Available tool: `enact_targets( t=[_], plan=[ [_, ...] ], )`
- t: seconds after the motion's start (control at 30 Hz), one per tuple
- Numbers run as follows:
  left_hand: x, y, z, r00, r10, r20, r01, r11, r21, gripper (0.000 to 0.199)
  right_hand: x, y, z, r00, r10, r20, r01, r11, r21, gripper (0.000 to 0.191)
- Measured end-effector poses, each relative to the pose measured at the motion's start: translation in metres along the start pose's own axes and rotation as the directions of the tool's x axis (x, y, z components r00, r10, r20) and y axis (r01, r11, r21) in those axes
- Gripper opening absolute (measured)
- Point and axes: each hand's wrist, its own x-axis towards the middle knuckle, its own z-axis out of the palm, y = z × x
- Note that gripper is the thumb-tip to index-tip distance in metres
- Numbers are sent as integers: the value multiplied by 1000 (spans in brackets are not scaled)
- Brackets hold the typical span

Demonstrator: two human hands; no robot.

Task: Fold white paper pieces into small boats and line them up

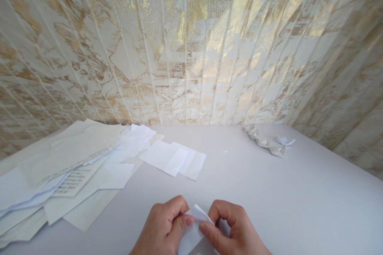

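A small piece of white paper (191, 239), partly folded, is held low over the near edge of the white table. My left hand (167, 225) pinches its left side between thumb and curled fingers. On the other side my right hand (231, 227) grips the paper's right edge, thumb in front and index finger bent behind. The top corner of the paper points up between the two hands. Its lower part runs out of the picture, and my fingers cover some of the folds.
Loose sheets (80, 151), some printed, lie in an untidy pile on the left. Beside them are creased white paper pieces (167, 157). Small folded paper shapes (263, 141) sit at the far right of the table (299, 199). A patterned curtain (185, 48) hangs behind.
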Motion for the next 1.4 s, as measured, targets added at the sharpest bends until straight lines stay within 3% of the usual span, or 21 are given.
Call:
enact_targets(
  t=[0.1, 0.2, 0.33, 0.4, 0.6, 0.73, 0.87, 0.93, 1.07, 1.13, 1.23, 1.4],
  plan=[
    [0, -3, 0, 998, 55, -21, -54, 998, 7, 28, -1, 2, -2, 999, -37, -8, 37, 999, -13, 24],
    [1, -5, -2, 990, 119, -79, -118, 993, 13, 28, -2, 4, -6, 980, -184, -75, 182, 982, -43, 12],
    [0, -6, -3, 966, 212, -147, -206, 977, 55, 26, 0, 8, -13, 858, -498, -125, 475, 863, -170, 12],
    [-1, -7, -3, 954, 255, -156, -243, 966, 91, 24, 2, 10, -14, 808, -580, -99, 552, 806, -214, 13],
    [-2, -7, -3, 939, 296, -175, -272, 951, 149, 21, 4, 9, -16, 758, -651, -40, 614, 732, -294, 10],
    [-1, -8, -3, 936, 313, -161, -288, 944, 161, 22, 5, 6, -19, 686, -727, 14, 665, 620, -417, 8],
    [-1, -10, -4, 925, 362, -116, -334, 920, 207, 22, 6, 4, -22, 628, -769, 123, 700, 488, -522, 19],
    [-1, -11, -5, 914, 389, -113, -354, 903, 242, 22, 6, 5, -22, 646, -751, 136, 694, 504, -514, 21],
    [-1, -11, -7, 897, 419, -139, -371, 886, 276, 20, 3, 6, -24, 808, -585, 69, 562, 730, -389, 8],
    [-1, -11, -7, 894, 425, -140, -379, 885, 270, 19, 1, 6, -23, 864, -499, 70, 494, 811, -313, 6],
    [-2, -12, -6, 889, 437, -136, -397, 885, 244, 20, 1, 5, -22, 893, -441, 86, 449, 865, -224, 8],
    [-3, -12, -6, 888, 440, -133, -409, 888, 209, 20, 2, 5, -19, 900, -431, 63, 435, 882, -181, 13]
  ],
)
